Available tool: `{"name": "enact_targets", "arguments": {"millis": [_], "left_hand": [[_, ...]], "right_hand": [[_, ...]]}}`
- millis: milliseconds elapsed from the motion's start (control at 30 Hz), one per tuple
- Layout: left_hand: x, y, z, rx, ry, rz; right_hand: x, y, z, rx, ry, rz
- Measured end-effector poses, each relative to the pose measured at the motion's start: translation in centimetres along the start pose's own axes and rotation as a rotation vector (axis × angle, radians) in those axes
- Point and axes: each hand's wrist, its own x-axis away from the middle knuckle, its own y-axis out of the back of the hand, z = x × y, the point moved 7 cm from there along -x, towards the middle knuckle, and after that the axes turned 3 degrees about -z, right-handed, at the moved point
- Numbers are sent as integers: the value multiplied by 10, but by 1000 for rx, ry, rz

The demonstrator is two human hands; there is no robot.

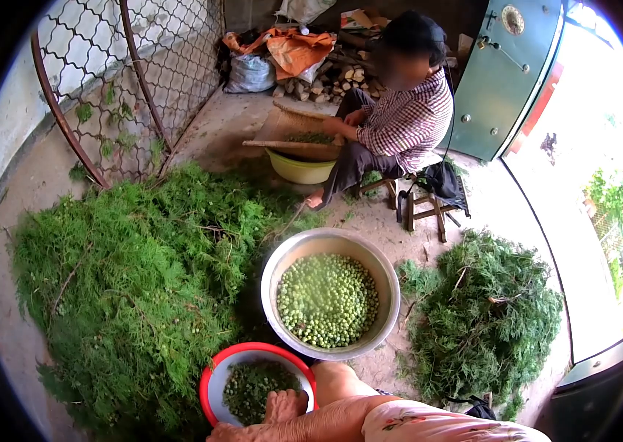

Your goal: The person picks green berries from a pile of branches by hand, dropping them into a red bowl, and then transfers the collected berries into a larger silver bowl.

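A red-rimmed bowl point(207, 383) with a pale inside stands at the bottom, holding loose green sprigs and small green seed cones point(252, 387). My right hand point(286, 406) is down in this bowl with its fingers curled into the greenery; what they grip is hidden. Close to the bowl's lower left rim, my left hand point(227, 433) shows only in part at the picture's bottom edge, its fingers not clear. Just beyond the bowl is a wide metal basin point(392, 298) holding many round green cones point(326, 298).
Cut evergreen branches point(127, 295) lie heaped at left, with another pile point(484, 317) at right. A co-worker point(407, 110) sits on a low stool point(437, 210) by a woven tray point(282, 121) over a yellow-green basin point(300, 169). Stacked firewood point(326, 81) and a green door point(503, 81) stand behind.
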Motion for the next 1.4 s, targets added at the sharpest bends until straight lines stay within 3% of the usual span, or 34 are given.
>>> {"name": "enact_targets", "arguments": {"millis": [33, 133, 233, 533, 633, 733, 933, 1167, 1233, 1333, 1367, 1400], "left_hand": [[0, -5, 2, 6, 15, 57], [0, -9, 4, 8, 14, 78], [2, 4, -2, -36, -65, -131], [2, 1, -3, -62, -75, -151], [-1, -11, 3, -17, 19, 49], [2, 8, -6, -32, -35, -100], [1, 7, -7, 2, 15, -35], [3, 0, -10, -50, -2, -119], [3, -4, -12, -33, 5, -147], [-2, -9, -10, 9, 70, -163], [-5, -9, -8, 31, 91, -155], [-6, -11, -7, 49, 120, -151]], "right_hand": [[-1, -1, 0, 116, 13, 46], [-3, 2, 3, 90, 55, 67], [-3, 4, 1, 63, 68, 81], [-1, 3, 0, 24, 92, 122], [-1, 2, 1, 19, 96, 132], [0, 4, 5, 20, 101, 138], [3, 3, 10, 6, 124, 164], [6, 9, 17, -18, 149, 203], [12, 11, 21, -11, 157, 239], [24, 21, 29, 118, 144, 465], [41, -37, 3, 96, 115, 142], [32, 52, 32, -74, 345, 132]]}}
